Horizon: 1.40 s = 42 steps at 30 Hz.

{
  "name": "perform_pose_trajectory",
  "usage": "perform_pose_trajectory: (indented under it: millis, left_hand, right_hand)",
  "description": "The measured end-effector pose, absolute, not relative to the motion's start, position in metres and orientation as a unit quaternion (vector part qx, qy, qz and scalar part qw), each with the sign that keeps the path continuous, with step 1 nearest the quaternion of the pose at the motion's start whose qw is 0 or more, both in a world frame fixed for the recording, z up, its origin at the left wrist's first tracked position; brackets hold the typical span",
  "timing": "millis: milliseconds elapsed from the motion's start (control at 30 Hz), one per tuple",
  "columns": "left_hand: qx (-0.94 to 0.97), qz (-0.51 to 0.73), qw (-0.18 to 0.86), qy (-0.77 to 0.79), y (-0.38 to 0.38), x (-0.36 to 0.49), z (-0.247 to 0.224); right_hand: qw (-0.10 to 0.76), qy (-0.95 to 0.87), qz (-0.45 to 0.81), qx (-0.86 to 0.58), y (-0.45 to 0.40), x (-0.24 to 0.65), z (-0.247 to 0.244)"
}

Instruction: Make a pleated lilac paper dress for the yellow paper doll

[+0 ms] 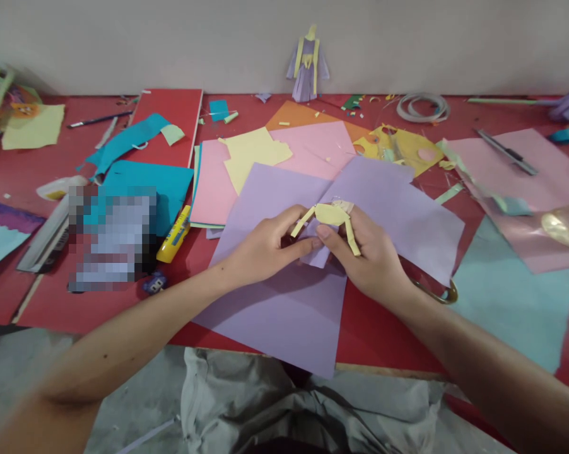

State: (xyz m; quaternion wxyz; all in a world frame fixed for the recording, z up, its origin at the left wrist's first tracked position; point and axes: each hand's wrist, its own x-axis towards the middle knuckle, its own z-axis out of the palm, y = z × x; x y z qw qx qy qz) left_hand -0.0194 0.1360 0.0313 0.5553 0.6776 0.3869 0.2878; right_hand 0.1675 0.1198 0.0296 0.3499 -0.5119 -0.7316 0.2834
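Note:
Between my two hands is a small paper figure [329, 215], with a pale yellow body, two yellow strips hanging like arms, and a folded purple paper piece below. My left hand [275, 243] pinches its left side, the thumb reaching across the purple part. On the other side my right hand [367, 252] grips it, thumb tip close to the left thumb and fingers behind. The hidden fingers' exact hold does not show. Under both hands lie large purple paper sheets [275, 309], one hanging over the table's front edge.
A purple and yellow paper doll [306, 66] leans on the wall. Left are a yellow glue stick [174, 233], a blurred-out object [117, 236] and teal paper [175, 180]. Scissors [448, 293] lie partly under purple paper. A box cutter [506, 151] rests on pink paper [549, 208].

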Motion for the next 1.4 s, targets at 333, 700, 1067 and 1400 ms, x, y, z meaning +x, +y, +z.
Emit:
perform_pose_trajectory:
  millis: [333, 700, 1067, 1400]
  left_hand:
    - [0.606, 0.328, 0.641, 0.338, 0.1370, -0.0167, 0.0258]
    - [0.596, 0.332, 0.648, 0.339, 0.1359, -0.0169, 0.0279]
    - [0.543, 0.331, 0.709, 0.305, 0.1369, -0.0194, 0.0299]
    - [0.490, 0.321, 0.754, 0.299, 0.1376, -0.0170, 0.0274]
  right_hand:
    - [0.399, -0.709, 0.309, -0.493, 0.1183, 0.1680, 0.0278]
    - [0.407, -0.696, 0.337, -0.486, 0.1190, 0.1672, 0.0296]
    - [0.436, -0.634, 0.437, -0.466, 0.1201, 0.1666, 0.0334]
    - [0.438, -0.582, 0.521, -0.445, 0.1218, 0.1684, 0.0342]
